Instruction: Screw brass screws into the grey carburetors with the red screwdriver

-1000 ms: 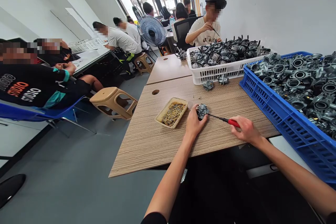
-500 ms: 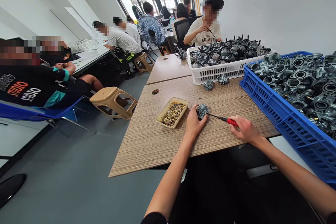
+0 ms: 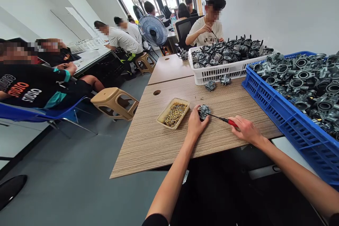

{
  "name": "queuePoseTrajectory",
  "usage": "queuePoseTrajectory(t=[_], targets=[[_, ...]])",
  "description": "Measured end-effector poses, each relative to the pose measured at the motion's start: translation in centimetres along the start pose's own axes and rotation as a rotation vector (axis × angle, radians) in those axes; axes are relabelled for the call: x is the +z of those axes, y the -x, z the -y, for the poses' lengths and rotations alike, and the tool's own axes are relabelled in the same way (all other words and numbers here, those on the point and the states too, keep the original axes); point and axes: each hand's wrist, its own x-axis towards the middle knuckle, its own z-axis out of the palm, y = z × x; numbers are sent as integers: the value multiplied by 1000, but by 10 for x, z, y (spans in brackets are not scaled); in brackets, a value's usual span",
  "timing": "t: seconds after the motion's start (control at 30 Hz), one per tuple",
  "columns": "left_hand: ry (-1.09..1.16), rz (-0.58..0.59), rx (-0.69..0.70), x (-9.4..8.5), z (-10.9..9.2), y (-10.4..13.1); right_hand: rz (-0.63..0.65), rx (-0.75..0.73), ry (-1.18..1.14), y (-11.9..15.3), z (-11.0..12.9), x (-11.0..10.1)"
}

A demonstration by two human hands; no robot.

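Note:
My left hand [image 3: 196, 124] is closed around a grey metal carburetor body [image 3: 204, 111] on the wood-grain table [image 3: 148, 144]. In my right hand [image 3: 246, 130] is a screwdriver [image 3: 225, 119] with a red and black handle and a long dark shaft. Its tip meets the right side of the carburetor; the exact contact point is too small to make out. Left of my left hand stands a shallow cream tray [image 3: 180, 123] holding many small brass-coloured parts [image 3: 173, 116].
A blue crate [image 3: 288, 116] full of metal carburetor bodies stands at the right. Behind the table's middle is a white crate [image 3: 219, 74] of dark carburetors, with two loose bodies [image 3: 210, 85] before it. A co-worker [image 3: 209, 30] sits beyond. A stool [image 3: 108, 97] stands left.
My right hand and the screwdriver handle have shifted very slightly to the left. My left hand and the carburetor stay in place.

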Motion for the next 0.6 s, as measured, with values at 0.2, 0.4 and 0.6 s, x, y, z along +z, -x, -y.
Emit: queuePoseTrajectory(t=[0.2,0.4,0.6], targets=[[-1,2,8,2,3,0,-142,-25,-35,0,2,-4],[-10,-9,19,2,3,-1,-181,-49,-73,1,4,-7],[-11,-17,13,2,3,0,-181,-50,-78,2,2,-6]])
